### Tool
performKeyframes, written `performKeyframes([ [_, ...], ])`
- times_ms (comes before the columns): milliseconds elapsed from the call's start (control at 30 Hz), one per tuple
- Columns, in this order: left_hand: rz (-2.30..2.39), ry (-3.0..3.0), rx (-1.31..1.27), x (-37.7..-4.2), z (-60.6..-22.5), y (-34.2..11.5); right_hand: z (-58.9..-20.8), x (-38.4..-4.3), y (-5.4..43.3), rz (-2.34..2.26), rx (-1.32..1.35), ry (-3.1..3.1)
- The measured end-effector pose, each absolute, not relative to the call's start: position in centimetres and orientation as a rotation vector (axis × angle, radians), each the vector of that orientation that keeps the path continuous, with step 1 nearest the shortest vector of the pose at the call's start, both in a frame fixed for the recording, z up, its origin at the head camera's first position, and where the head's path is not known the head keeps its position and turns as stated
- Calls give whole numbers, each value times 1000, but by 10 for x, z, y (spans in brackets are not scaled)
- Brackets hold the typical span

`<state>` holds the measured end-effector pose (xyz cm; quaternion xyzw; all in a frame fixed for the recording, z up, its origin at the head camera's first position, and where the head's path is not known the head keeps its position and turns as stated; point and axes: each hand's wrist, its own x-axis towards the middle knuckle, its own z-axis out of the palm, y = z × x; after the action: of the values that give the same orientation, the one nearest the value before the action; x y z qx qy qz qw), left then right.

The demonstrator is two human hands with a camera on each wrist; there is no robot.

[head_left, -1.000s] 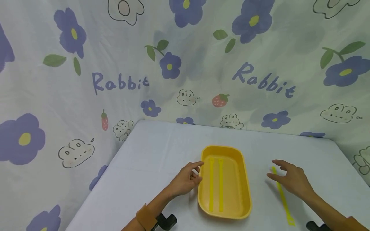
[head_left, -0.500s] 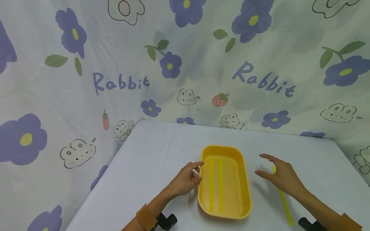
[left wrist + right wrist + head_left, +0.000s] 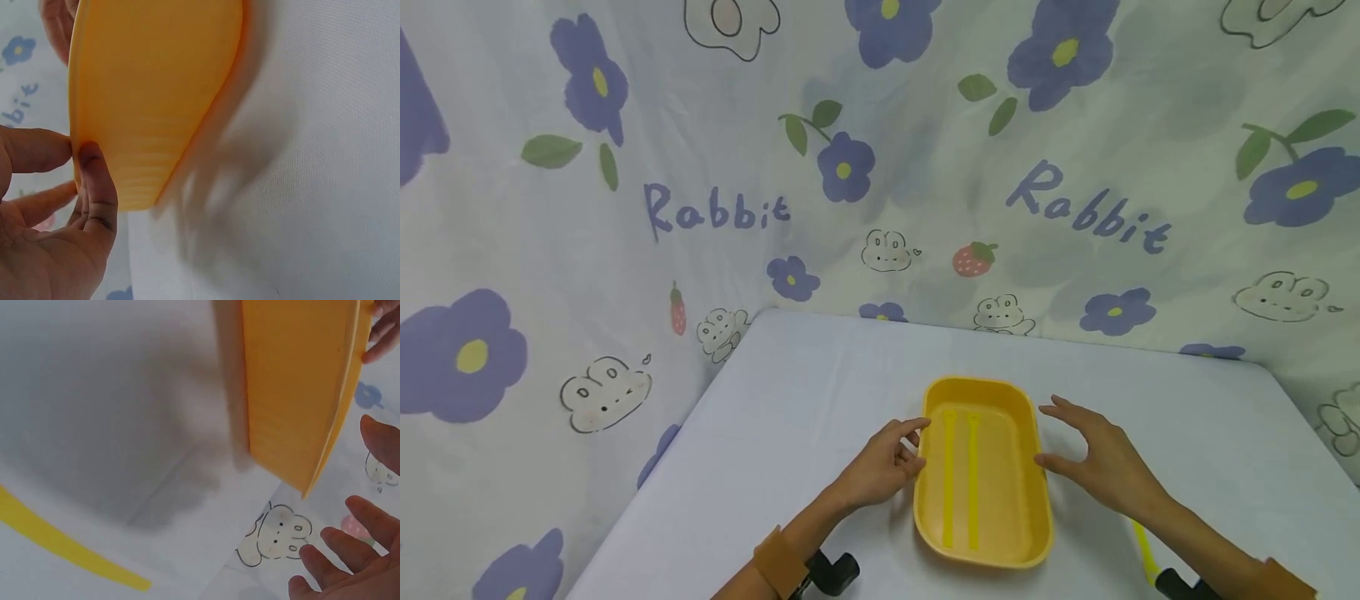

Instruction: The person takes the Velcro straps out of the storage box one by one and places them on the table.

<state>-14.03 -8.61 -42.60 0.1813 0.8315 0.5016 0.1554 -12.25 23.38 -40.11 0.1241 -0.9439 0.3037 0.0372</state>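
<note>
A yellow rectangular tray (image 3: 1009,500) with raised walls stands on the white table. Two slim lime-yellow strips (image 3: 948,479) lie side by side inside it. My left hand (image 3: 880,467) holds the tray's left rim; in the left wrist view its fingers (image 3: 97,181) are at the rim and against the outer wall. My right hand (image 3: 1108,458) is raised at the tray's right rim, thumb and fingers spread, with nothing in it. In the right wrist view a gap shows between that hand (image 3: 365,562) and the tray (image 3: 300,387).
Another lime-yellow strip (image 3: 1142,550) lies on the table (image 3: 820,375) to the right, partly hidden under my right arm. A curtain (image 3: 925,208) printed with flowers and rabbits hangs behind and to the left.
My right hand has moved left, from above the loose strip to the tray's right rim, staying spread. My left hand, the tray and the strips stay put.
</note>
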Motion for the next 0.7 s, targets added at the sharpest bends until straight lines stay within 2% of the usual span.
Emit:
performKeyframes([
  [700, 1437, 2381, 560, -139, -423, -88, -407, -119, 204, 919, 618, -2886],
])
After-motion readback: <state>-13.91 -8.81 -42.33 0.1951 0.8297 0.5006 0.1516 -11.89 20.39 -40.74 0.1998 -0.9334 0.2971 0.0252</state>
